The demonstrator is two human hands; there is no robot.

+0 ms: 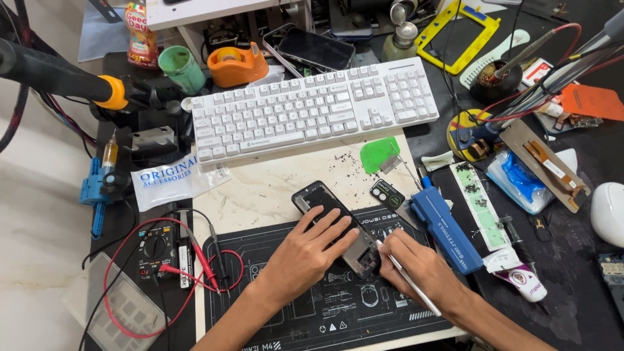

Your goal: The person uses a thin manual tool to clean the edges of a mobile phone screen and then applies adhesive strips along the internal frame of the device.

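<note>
The opened phone (338,227) lies on the dark mat (312,305); left hand (305,253) presses it with fingers spread; right hand (416,263) pinches a thin metal tool (409,283) at its lower end, so the work looks midway.

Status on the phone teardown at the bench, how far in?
Done: the phone frame lies open on the black mat, and dark scrapings dot the marble board above it. In hand: the left hand pins the frame flat while the right hand works a thin metal tool at its lower end. Left: nothing looks refitted; the small black part sits apart beside the blue tool case.
</note>
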